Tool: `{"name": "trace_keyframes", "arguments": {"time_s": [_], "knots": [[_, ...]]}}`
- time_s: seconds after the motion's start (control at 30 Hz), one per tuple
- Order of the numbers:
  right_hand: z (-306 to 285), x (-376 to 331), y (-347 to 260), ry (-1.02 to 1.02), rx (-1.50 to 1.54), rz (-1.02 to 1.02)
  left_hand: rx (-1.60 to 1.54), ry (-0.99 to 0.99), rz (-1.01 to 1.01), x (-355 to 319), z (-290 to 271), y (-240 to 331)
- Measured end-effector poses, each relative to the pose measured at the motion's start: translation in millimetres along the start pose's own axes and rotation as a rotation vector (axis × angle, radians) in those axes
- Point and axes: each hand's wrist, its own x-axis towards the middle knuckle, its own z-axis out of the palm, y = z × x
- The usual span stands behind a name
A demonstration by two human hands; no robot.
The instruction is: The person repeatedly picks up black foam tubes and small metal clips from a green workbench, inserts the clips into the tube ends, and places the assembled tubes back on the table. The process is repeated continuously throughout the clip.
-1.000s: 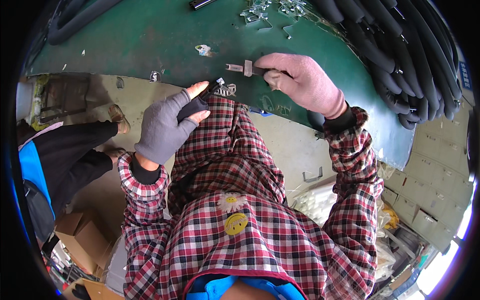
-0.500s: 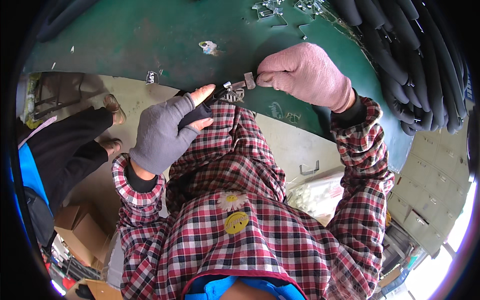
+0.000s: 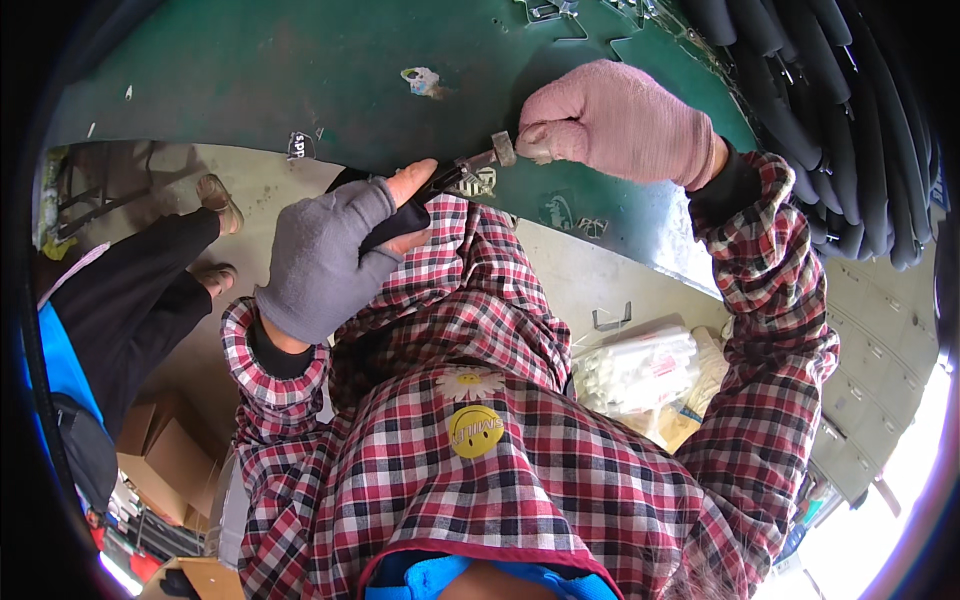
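Note:
My left hand [image 3: 335, 255], in a grey glove with bare thumb and fingertip, is closed around a black foam-like tube [image 3: 392, 228]. The tube's far end points at a small metal fixture [image 3: 480, 162] by the near edge of the green table. At the fixture's right end stands a block-like metal head [image 3: 503, 149]. Right beside that head is my right hand [image 3: 610, 125], in a pink glove, its fingers pinched together. Whatever those fingers hold is hidden from view.
Several bent metal wire clips [image 3: 560, 15] lie on the far side of the green table [image 3: 250, 80]. A heap of black foam-covered tubes [image 3: 840, 120] fills the right. Another person's legs [image 3: 150, 290] are at the left, near a cardboard box [image 3: 170, 460]. A clear plastic bag [image 3: 640, 370] sits below the table.
The view has shifted slightly. My right hand has moved a little to the right, still pinched by the metal head. My left hand keeps its hold on the tube, close to the fixture.

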Motion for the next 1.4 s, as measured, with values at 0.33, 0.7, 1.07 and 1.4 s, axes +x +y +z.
{"name": "trace_keyframes", "arguments": {"time_s": [0.33, 0.7, 1.07, 1.4], "knots": [[0, 12, -7, -0.082, -0.05, 0.029, 0.016, -0.037, -0.013, 2, -1, 5], [-1, 20, -15, -0.133, -0.032, 0.011, 0.174, -0.027, -0.02, 1, 3, 0], [3, -32, 85, 0.276, 0.007, 0.087, 0.065, -0.053, -0.039, -24, -38, -32], [110, -14, -6, 0.987, -0.044, -0.526, -0.289, -0.182, -0.001, -136, -200, -11]]}}
